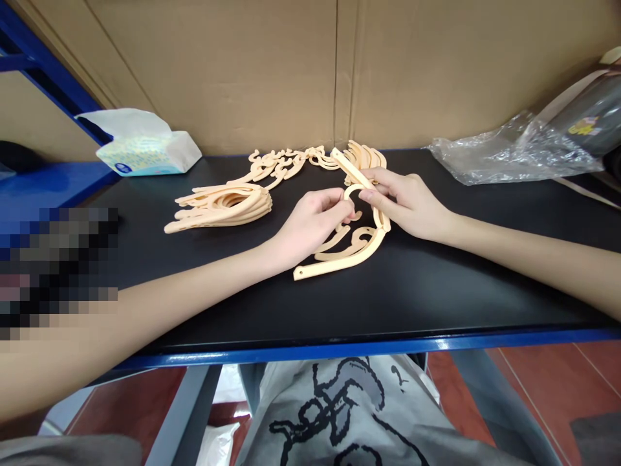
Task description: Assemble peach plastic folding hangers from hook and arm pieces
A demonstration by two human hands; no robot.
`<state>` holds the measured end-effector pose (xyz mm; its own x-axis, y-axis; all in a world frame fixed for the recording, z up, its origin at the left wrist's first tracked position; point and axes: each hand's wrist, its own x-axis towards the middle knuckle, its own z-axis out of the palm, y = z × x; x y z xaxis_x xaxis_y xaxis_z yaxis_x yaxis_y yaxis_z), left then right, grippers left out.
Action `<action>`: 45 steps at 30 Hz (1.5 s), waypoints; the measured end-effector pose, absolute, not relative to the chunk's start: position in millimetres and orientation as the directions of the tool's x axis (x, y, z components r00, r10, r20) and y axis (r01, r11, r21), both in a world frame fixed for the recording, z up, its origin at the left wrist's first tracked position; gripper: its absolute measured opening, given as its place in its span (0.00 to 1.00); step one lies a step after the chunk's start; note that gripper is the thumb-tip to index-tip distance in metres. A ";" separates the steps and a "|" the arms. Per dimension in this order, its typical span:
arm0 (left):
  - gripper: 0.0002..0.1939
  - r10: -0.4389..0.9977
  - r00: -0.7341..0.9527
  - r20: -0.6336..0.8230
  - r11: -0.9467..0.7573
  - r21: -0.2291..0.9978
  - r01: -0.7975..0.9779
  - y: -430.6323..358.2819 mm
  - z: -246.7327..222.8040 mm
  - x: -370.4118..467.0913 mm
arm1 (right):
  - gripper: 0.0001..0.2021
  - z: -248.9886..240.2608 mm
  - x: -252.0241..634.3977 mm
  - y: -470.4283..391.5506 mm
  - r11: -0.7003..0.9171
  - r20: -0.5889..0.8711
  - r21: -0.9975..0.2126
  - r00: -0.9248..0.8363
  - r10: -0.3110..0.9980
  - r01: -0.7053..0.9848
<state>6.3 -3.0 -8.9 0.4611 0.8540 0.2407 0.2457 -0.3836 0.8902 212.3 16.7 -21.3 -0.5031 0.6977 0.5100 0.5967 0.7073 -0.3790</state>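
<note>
Near the middle of the black table, my right hand (412, 204) grips a beige plastic hanger arm (350, 168), tilted with one end up. My left hand (310, 226) pinches a small curved hanger hook (354, 188) against that arm; whether the two are joined is hidden by my fingers. Below my hands, another hanger arm (342, 263) meets the lower end of the held one. Loose beige hook pieces (361, 238) lie just inside its bend. To the left of my left hand sits a stack of hangers (220, 206).
Several loose hooks (274, 167) and more curved hanger arms (371, 157) lie at the back. A tissue pack (145, 152) stands back left. Clear plastic wrapping (514, 152) lies back right by a dark bag (589, 110). A cardboard wall (242, 71) closes off the rear.
</note>
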 end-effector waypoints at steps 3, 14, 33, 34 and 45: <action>0.10 0.843 0.485 0.234 -0.402 0.873 0.276 -3.3 -8.8 6.7 | 0.19 -23.7 212.8 18.2 0.730 0.519 -0.350 -0.527 0.673 0.587; 0.21 0.873 0.438 0.215 -0.348 0.903 0.252 -0.4 -7.7 7.9 | 0.18 -22.2 212.1 14.6 0.799 0.512 -0.280 -0.622 0.593 0.532; 0.15 0.886 0.408 0.221 -0.269 0.961 0.065 4.8 -12.5 6.6 | 0.19 -20.6 213.7 15.9 0.787 0.566 -0.383 -0.550 0.614 0.484; 0.14 0.879 0.424 0.218 -0.272 0.959 0.073 4.7 -12.2 6.3 | 0.18 -20.9 213.9 15.9 0.792 0.568 -0.376 -0.556 0.607 0.481; 0.11 0.885 0.428 0.181 -0.256 0.958 0.126 3.4 -11.8 6.1 | 0.17 -22.1 213.3 16.8 0.790 0.556 -0.378 -0.564 0.611 0.483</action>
